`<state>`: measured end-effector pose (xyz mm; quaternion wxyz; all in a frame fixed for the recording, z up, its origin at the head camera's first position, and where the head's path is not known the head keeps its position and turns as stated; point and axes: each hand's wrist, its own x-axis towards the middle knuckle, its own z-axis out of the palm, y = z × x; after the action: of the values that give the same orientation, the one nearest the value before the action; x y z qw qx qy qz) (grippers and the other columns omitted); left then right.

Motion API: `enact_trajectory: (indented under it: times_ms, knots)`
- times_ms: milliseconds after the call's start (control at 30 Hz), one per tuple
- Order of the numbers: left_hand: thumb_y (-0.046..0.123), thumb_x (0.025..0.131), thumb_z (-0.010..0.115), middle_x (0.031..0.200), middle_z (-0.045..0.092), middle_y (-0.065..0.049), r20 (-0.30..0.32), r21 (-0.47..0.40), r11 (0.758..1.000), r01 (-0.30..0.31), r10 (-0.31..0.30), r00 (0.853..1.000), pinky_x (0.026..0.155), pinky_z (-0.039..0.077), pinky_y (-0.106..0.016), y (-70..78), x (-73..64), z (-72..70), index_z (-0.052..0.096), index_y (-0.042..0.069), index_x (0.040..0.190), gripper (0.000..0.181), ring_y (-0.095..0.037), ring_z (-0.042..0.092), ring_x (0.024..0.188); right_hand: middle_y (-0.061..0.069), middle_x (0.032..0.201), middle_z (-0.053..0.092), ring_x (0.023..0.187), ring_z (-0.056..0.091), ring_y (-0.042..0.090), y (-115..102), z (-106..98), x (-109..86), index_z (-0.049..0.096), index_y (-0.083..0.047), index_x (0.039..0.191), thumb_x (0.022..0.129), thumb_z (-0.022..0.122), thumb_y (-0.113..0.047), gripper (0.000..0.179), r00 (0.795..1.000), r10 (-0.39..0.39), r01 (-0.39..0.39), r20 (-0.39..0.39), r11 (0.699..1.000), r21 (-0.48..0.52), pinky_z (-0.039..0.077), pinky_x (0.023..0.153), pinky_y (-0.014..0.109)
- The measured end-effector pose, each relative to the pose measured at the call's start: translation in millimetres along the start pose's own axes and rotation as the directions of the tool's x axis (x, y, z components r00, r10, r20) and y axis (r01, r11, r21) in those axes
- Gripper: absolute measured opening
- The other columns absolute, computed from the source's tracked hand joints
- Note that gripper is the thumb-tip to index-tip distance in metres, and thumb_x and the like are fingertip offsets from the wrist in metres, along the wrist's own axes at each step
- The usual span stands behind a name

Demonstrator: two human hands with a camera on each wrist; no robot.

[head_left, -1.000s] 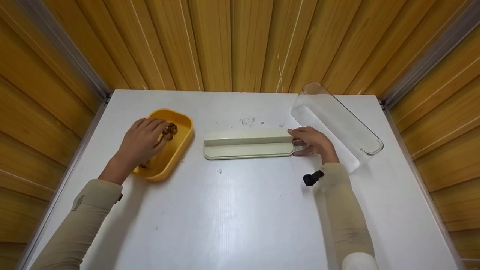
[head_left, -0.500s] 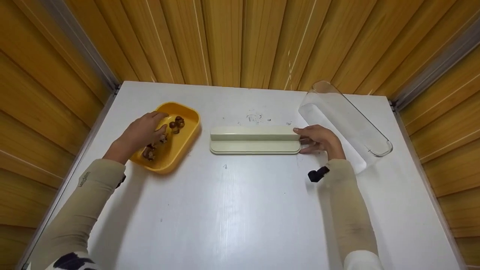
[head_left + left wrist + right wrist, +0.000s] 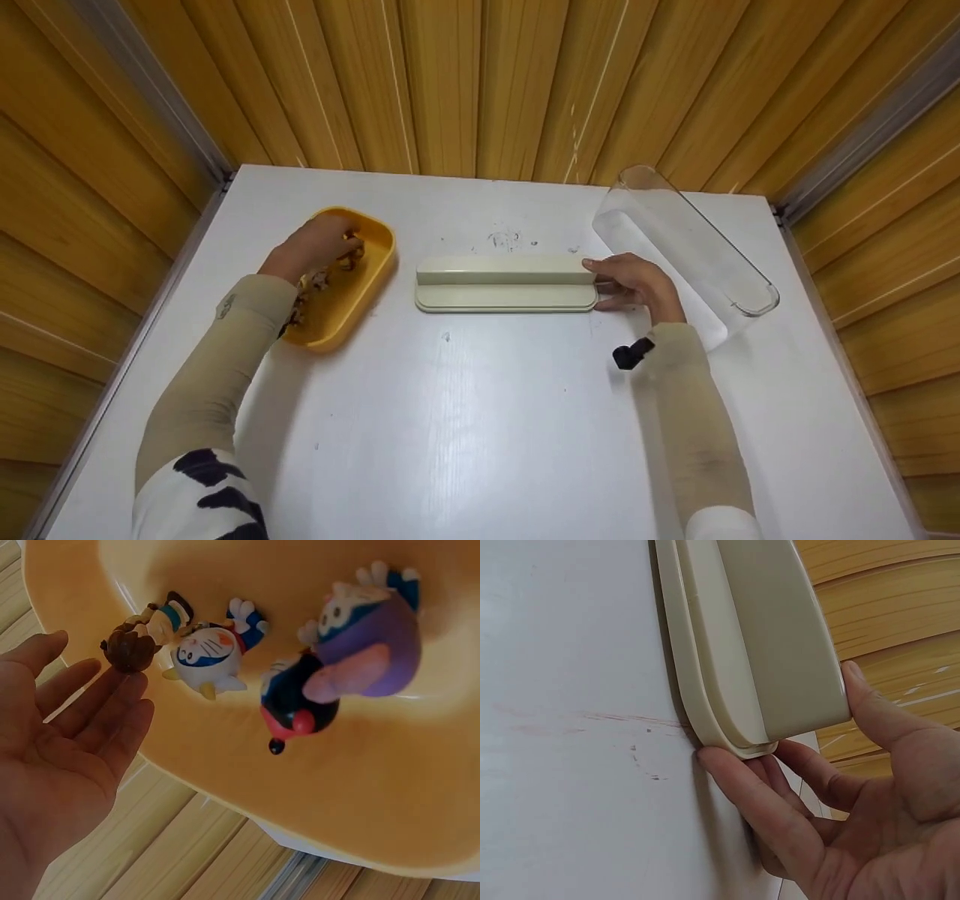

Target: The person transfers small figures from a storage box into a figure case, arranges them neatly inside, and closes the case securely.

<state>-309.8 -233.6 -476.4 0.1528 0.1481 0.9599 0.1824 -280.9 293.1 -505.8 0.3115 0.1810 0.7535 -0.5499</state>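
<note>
My left hand (image 3: 319, 241) reaches into the yellow tray (image 3: 352, 315) at the left of the table. In the left wrist view its fingers are extended and loosely bent, fingertips right at the brown head of a small figurine (image 3: 129, 651). Beside that lie a white figurine with yellow ears (image 3: 208, 658), a black-and-red one (image 3: 300, 709) and a purple-backed one (image 3: 394, 645). My right hand (image 3: 634, 279) grips the right end of a long cream stepped display base (image 3: 506, 296). Its thumb is against the upper step, other fingers at the lower rim.
A long clear plastic cover (image 3: 690, 247) lies slanted at the back right, behind my right hand. The white table (image 3: 450, 420) meets a wood-panelled wall (image 3: 442, 82) at the back. A black wrist mount (image 3: 632, 354) juts from the right sleeve.
My left hand drew back a little toward the near part of the tray, then moved forward and right over the figurines at its far end. The right hand keeps its grip on the base.
</note>
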Motion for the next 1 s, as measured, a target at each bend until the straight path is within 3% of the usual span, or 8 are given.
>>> enact_trajectory:
  times_ms: [100, 167, 433, 567, 833, 1000]
  knots:
    - [0.02, 0.106, 0.054, 0.07, 0.052, -0.007, 0.007, 0.011, 1.0, -0.014, 0.014, 1.0, 0.063, 0.04, -0.036, 0.5, 7.4, 0.7, 0.067, -0.003, 0.091, 0.029, -0.021, 0.047, 0.065, 0.018, 0.139, 0.055, 0.114, 0.064, 0.024, -1, 1, -0.4, 0.044, 0.002, 0.144, 0.095, 0.072, -0.04, 0.071, 1.0, 0.0, 0.0, -0.002, 1.0, 0.013, 0.058, 0.089, 0.039]
    - [0.015, 0.103, 0.058, 0.065, 0.047, -0.003, 0.007, 0.01, 1.0, -0.017, 0.017, 1.0, 0.06, 0.037, -0.033, -0.5, 11.2, 0.7, 0.066, -0.003, 0.085, 0.026, -0.018, 0.043, 0.061, 0.018, 0.139, 0.055, 0.115, 0.063, 0.025, -2, 2, -1.0, 0.044, 0.001, 0.143, 0.094, 0.073, -0.041, 0.071, 1.0, 0.004, -0.004, -0.01, 1.0, 0.023, 0.058, 0.089, 0.039]
    - [0.005, 0.099, 0.064, 0.081, 0.068, -0.018, 0.028, -0.017, 1.0, -0.008, 0.008, 1.0, 0.062, 0.047, -0.03, -3.3, 15.1, -0.7, 0.071, -0.005, 0.095, 0.013, -0.024, 0.059, 0.068, 0.019, 0.141, 0.054, 0.117, 0.063, 0.026, -4, 4, -2.7, 0.045, 0.005, 0.141, 0.097, 0.069, -0.039, 0.067, 1.0, 0.007, -0.006, 0.022, 1.0, -0.019, 0.058, 0.09, 0.038]
    - [0.002, 0.097, 0.065, 0.082, 0.069, -0.02, 0.037, -0.035, 0.999, 0.028, -0.027, 0.999, 0.06, 0.048, -0.029, -0.4, 15.3, -0.4, 0.072, -0.005, 0.096, 0.01, -0.028, 0.062, 0.069, 0.02, 0.141, 0.054, 0.117, 0.063, 0.027, -3, 4, -4.4, 0.047, 0.007, 0.142, 0.099, 0.067, -0.039, 0.066, 0.999, 0.007, -0.004, 0.048, 0.999, -0.047, 0.057, 0.091, 0.039]
    - [-0.001, 0.096, 0.066, 0.085, 0.065, -0.018, 0.005, -0.027, 0.995, 0.092, -0.092, 0.996, 0.064, 0.049, -0.032, 7.9, 21.5, -3.7, 0.07, -0.004, 0.098, 0.005, -0.025, 0.06, 0.071, 0.018, 0.138, 0.05, 0.112, 0.062, 0.026, -5, 1, -8.5, 0.037, 0.006, 0.148, 0.098, 0.068, -0.04, 0.075, 1.0, 0.005, -0.005, 0.003, 0.997, -0.071, 0.058, 0.09, 0.038]
    - [0.0, 0.094, 0.069, 0.087, 0.068, -0.021, 0.005, -0.025, 0.995, 0.093, -0.093, 0.996, 0.066, 0.051, -0.033, 8.3, 21.3, -0.9, 0.072, -0.005, 0.1, 0.009, -0.028, 0.064, 0.072, 0.021, 0.141, 0.049, 0.113, 0.064, 0.029, -6, 2, -8.7, 0.04, 0.008, 0.146, 0.101, 0.065, -0.035, 0.067, 1.0, -0.025, 0.025, 0.007, 0.994, -0.103, 0.058, 0.089, 0.038]
